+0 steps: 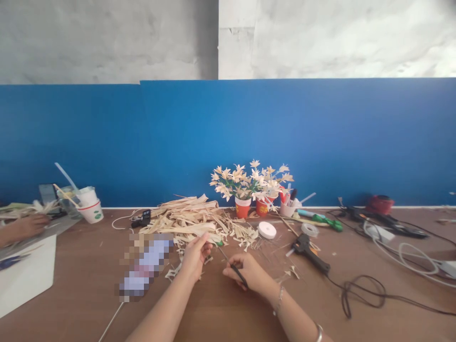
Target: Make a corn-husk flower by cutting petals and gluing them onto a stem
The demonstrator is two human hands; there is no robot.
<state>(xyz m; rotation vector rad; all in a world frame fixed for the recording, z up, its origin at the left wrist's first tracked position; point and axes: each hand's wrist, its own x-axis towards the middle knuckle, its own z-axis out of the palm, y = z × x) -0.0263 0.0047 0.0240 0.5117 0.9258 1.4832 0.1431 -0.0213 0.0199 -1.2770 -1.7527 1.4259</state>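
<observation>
While the right hand (pixel 247 270) has its fingers closed around a slim dark-handled tool (pixel 241 278), tip toward a small green bit (pixel 219 243), the left hand (pixel 194 256) sits right by that bit, though honestly you can't tell if its fingers grip it. All this is above the worktop (pixel 213 313), just in front of a messy pile of pale dried strips (pixel 190 213).

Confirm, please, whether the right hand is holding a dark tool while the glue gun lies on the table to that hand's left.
The side is wrong: in the head view, the right hand holds a dark tool, but the glue gun lies on the table to that hand's right.
</observation>
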